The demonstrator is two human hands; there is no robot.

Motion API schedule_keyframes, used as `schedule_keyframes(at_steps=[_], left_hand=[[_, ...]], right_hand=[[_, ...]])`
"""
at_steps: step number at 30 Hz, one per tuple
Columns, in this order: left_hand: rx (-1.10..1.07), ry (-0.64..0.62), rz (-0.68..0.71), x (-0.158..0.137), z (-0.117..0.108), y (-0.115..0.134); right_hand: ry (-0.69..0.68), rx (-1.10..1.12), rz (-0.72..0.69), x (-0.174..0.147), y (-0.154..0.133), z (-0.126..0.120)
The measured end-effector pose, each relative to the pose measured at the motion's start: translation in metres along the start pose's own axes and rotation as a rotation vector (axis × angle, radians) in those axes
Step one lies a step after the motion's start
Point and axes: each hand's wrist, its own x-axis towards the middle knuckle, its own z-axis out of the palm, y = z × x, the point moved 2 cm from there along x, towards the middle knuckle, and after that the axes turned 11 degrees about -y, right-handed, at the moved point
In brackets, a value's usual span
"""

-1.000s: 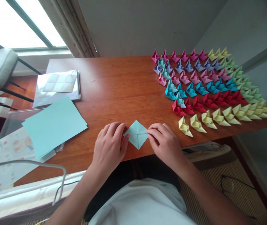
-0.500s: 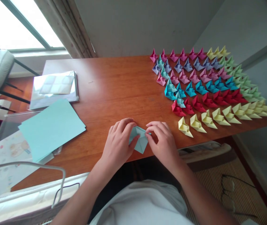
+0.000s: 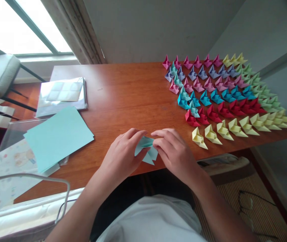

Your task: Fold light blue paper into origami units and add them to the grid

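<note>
A partly folded piece of light turquoise paper (image 3: 148, 155) lies near the front edge of the table, between my two hands. My left hand (image 3: 127, 151) is closed on its left side, thumb low and fingers over the top. On the right side, the fingertips of my right hand (image 3: 171, 149) pinch the paper's upper edge. A folded layer stands up between the fingertips, and pointed corners hang below. My fingers hide part of the folds. To the right, the nearest folded yellow paper boat (image 3: 199, 137) stands apart from my right hand.
Rows of folded paper boats in several colours, such as red ones (image 3: 212, 112), cover the table's right side. Flat turquoise sheets (image 3: 60, 139) lie at left, near a plastic-covered pack (image 3: 65, 104). A chair (image 3: 2, 72) stands beyond the wooden table (image 3: 123, 94).
The paper's upper part has been lifted and folded between my fingertips, where it lay flatter before. My right hand has shifted slightly inward. The view has moved a little.
</note>
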Motion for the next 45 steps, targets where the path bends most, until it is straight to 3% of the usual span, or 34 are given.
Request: schedule_keyframes(at_steps=[3, 6, 11, 13, 15, 18, 22, 25, 27, 36, 45], left_hand=[[-0.127, 0.042, 0.005, -0.001, -0.002, -0.002], [-0.326, 0.144, -0.004, -0.002, 0.001, -0.006], [-0.923, 0.290, -0.083, -0.005, 0.014, -0.012], [-1.087, 0.315, -0.095, -0.006, 0.018, -0.011], [-1.127, 0.308, -0.073, -0.007, 0.020, -0.010], [-0.920, 0.288, 0.009, -0.010, 0.017, -0.009], [-0.296, 0.386, 0.155, -0.016, 0.010, -0.011], [0.114, 0.419, 0.246, -0.020, 0.013, -0.011], [0.256, 0.375, 0.288, -0.021, 0.018, -0.010], [0.344, 0.196, 0.314, -0.024, 0.027, -0.016], [0.223, 0.209, 0.259, -0.030, 0.029, -0.020]], right_hand=[[0.097, 0.130, 0.045, -0.001, -0.002, -0.002], [0.192, 0.377, 0.194, -0.005, 0.002, 0.002], [0.170, 0.800, 0.359, -0.012, 0.012, 0.021], [0.141, 0.853, 0.352, -0.011, 0.014, 0.027], [0.134, 0.748, 0.325, -0.009, 0.015, 0.027], [0.171, 0.440, 0.167, -0.005, 0.013, 0.020], [0.207, 0.062, -0.096, -0.007, 0.013, 0.014], [0.165, -0.148, -0.177, -0.012, 0.015, 0.018], [0.135, -0.230, -0.203, -0.014, 0.016, 0.021], [-0.051, -0.315, -0.118, -0.013, 0.019, 0.023], [-0.097, -0.271, -0.093, -0.017, 0.022, 0.017]])
